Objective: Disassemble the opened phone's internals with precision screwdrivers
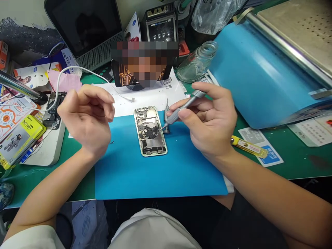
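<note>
An opened phone (155, 138) lies on the blue mat (160, 180), its inner parts showing. My right hand (212, 121) is wrapped round a grey screwdriver (177, 113), whose thin tip points down and left over the middle of the phone. Just right of the phone's upper edge a second small screwdriver (166, 116) rests on the mat, partly behind my right fingers. My left hand (88, 117) is raised to the left of the phone with its fingers curled in; whether anything sits between them is hidden.
Behind the phone stands a propped-up device (127, 77) on white paper. A glass jar (195, 64) leans at its right, near a blue roll (254, 69). A yellow tube (246, 145) lies right of my right wrist. A white cable (90, 72) arches behind my left hand.
</note>
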Motion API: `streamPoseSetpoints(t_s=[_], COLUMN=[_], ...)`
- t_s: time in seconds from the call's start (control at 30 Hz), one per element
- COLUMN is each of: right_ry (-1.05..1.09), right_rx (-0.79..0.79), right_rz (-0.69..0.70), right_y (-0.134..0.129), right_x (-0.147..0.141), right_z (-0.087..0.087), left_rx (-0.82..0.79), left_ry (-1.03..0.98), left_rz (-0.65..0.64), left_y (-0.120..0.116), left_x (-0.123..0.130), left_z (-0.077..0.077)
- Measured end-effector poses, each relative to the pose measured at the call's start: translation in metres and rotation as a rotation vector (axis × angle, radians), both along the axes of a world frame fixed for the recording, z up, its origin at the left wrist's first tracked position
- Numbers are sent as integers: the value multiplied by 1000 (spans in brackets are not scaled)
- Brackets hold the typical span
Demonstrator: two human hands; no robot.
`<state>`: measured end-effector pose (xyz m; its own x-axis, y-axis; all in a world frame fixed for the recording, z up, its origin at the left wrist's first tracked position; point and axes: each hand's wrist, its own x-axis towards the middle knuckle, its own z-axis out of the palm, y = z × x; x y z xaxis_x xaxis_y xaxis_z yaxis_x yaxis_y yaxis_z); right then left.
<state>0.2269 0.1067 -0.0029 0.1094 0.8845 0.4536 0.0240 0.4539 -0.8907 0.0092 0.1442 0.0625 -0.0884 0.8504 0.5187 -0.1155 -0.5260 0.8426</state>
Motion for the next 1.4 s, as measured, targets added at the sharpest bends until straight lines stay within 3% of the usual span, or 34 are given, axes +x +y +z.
streamPoseSetpoints(t_s=[0.03,0.07,0.1,0.13,0.2,0.23,0.33,0.47,0.73,1.0,1.4], right_ry=[-5,-9,-10,-10,-6,-5,3,-21,-112,-162,-249], right_rx=[0,1,6,15,31,34,31,-3,75,98,119], right_rz=[-3,-5,-6,-9,-20,-33,-75,-72,-84,-86,-54], right_y=[0,1,1,2,3,3,1,-12,-39,-41,-44], right_x=[0,0,0,0,0,0,2,7,13,13,12], right_z=[-1,-1,-2,-3,-4,-4,0,6,-9,-18,-20], left_rx=[54,109,176,133,284,388,495,531,454,344,327], left_ry=[83,223,369,587,947,1078,1291,1335,1389,1461,1422], left_rz=[16,-49,-166,-270,-375,-369,-338,-288,-291,-376,-414], left_y=[-7,-16,-28,-41,-67,-78,-101,-103,-97,-95,-91], left_x=[-1,-2,-2,-3,-3,-3,-4,-5,-5,-3,-4], left_z=[5,8,9,7,-5,-13,-38,-52,-50,-55,-54])
